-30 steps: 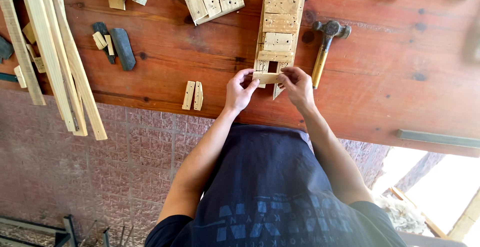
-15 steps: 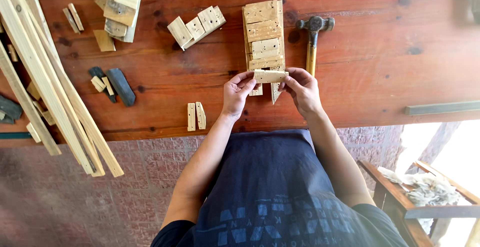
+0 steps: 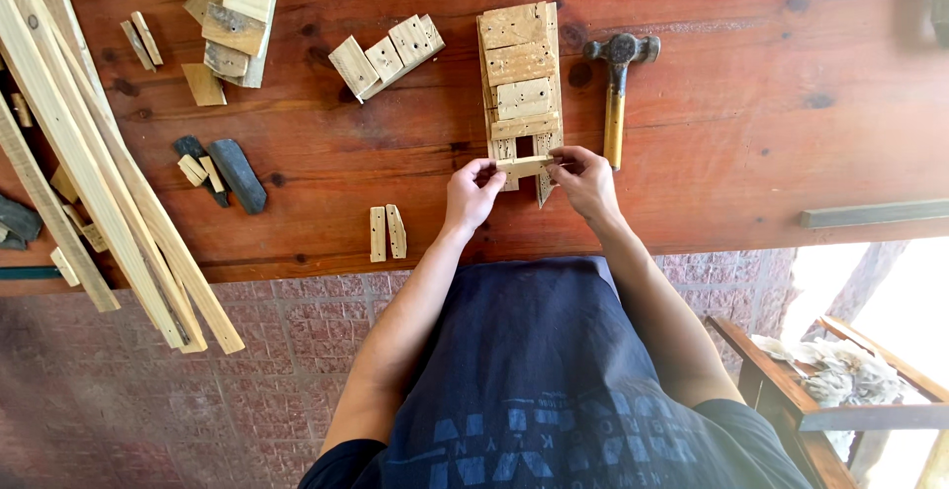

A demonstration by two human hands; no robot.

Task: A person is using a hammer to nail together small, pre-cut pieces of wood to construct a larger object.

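the small wood strip [image 3: 525, 166] has shifted little since a moment ago, still pinched at its ends by the left hand [image 3: 473, 192] and right hand [image 3: 583, 180], its long axis crosswise over the slatted assembly [image 3: 520, 84]. hammer [image 3: 617, 93] alongside on the reddish worktop [image 3: 741, 133]; brick-patterned floor [image 3: 148, 410] below.

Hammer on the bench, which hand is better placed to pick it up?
Likely the right hand: it sits just beside the hammer handle. The left hand is farther, across the slat.
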